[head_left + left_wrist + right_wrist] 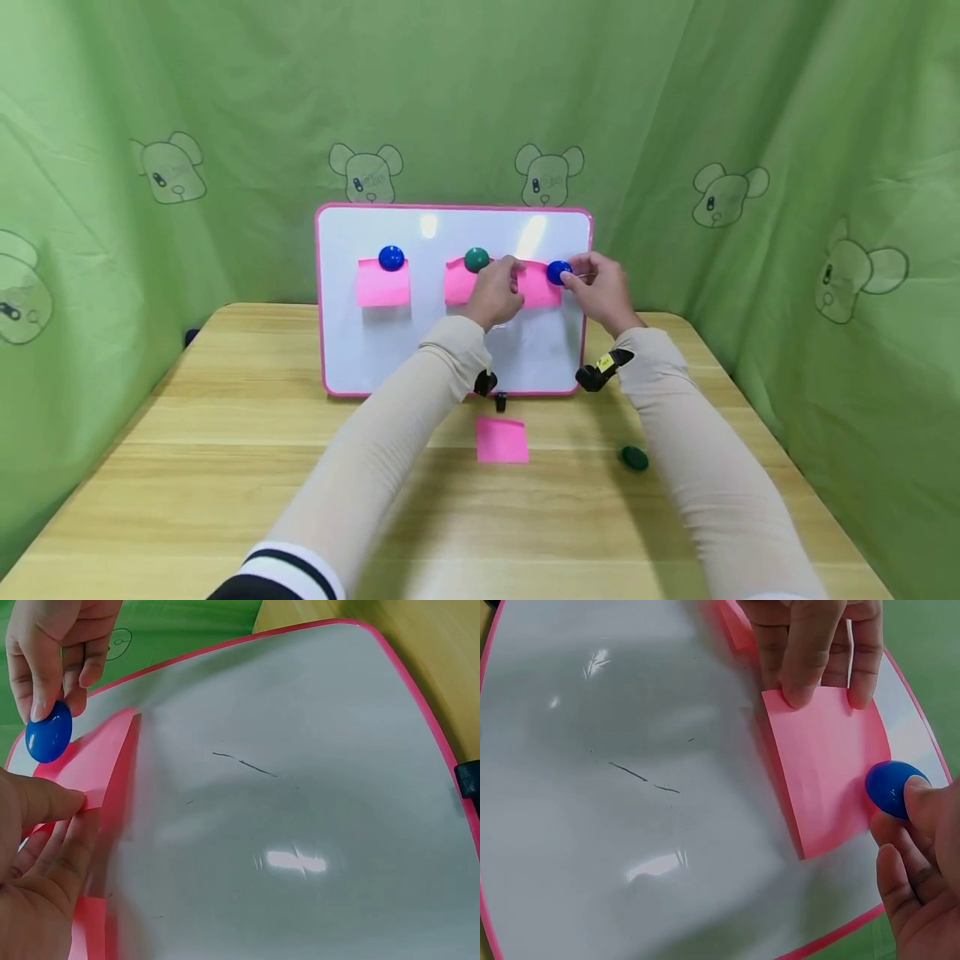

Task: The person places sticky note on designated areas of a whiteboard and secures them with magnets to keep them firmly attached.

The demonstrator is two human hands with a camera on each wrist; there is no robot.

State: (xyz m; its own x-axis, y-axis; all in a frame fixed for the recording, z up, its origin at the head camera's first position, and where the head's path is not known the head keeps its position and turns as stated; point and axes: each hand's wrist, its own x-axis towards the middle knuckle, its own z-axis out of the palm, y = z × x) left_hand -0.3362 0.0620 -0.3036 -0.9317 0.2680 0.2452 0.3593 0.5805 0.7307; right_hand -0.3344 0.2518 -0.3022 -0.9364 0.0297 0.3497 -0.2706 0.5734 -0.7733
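My left hand (497,292) pinches the left edge of a pink sticky note (829,772) against the whiteboard (390,358), thumb in front of the paper. With thumb and fingers my right hand (602,292) holds a round blue magnet (891,789), which overlaps the note's upper right corner. In the left wrist view the blue magnet (49,733) sits between the right fingertips, above the left thumb. Further left on the board, a green magnet (476,259) lies over a second pink note (459,285), partly hidden by my left hand. Another blue magnet (392,258) tops a third pink note (383,285).
The pink-framed board stands upright on a wooden table (225,467). In front of it lie a loose pink note (502,440) and a green magnet (634,457). A small black clip (501,402) is at the board's lower edge. Green curtains (480,83) surround the table.
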